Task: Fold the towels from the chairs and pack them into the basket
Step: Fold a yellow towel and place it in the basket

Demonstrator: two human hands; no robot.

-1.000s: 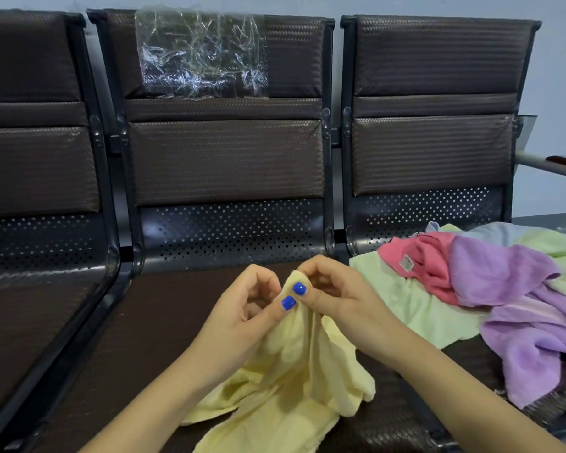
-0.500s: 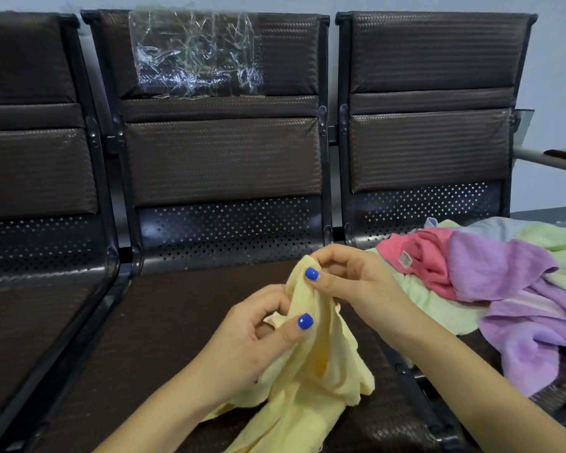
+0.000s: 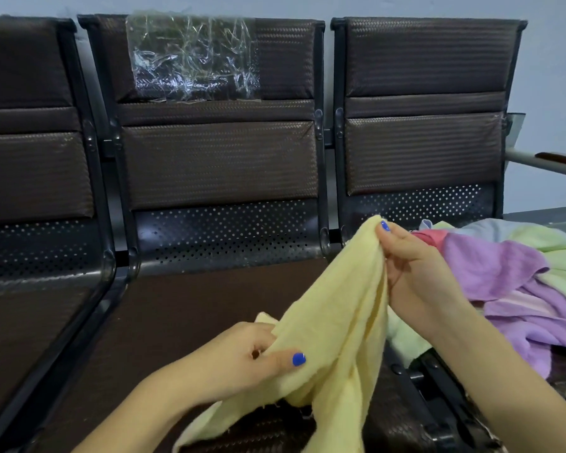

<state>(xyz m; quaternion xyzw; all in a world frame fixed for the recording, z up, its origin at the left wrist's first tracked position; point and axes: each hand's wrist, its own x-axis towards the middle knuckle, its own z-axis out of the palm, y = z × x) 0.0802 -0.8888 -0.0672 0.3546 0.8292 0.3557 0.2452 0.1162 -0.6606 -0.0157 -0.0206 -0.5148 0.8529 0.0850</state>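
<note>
Closest in, the left hand (image 3: pixel 245 358) has its grip closed on the yellow towel (image 3: pixel 334 325), thumb pressed on top and fingers curled underneath, pinching a lower edge. The cloth runs up and to the right from there, stretched in loose folds, with its tail hanging down over the front of the middle seat (image 3: pixel 177 308). Higher up, the right hand (image 3: pixel 412 266) grips the towel's top corner, thumb against fingers, holding it above the gap between the middle and right seats. Both thumbnails are painted blue. Just beyond the right hand, a heap of towels (image 3: pixel 517 282) lies unfolded on the right seat: purple on top, pale green beside and under it, a bit of pink showing behind the hand. Further back stand the three dark backrests of the bench (image 3: pixel 219 165), and crinkled clear plastic (image 3: pixel 193 57) covers the top of the middle one.
</note>
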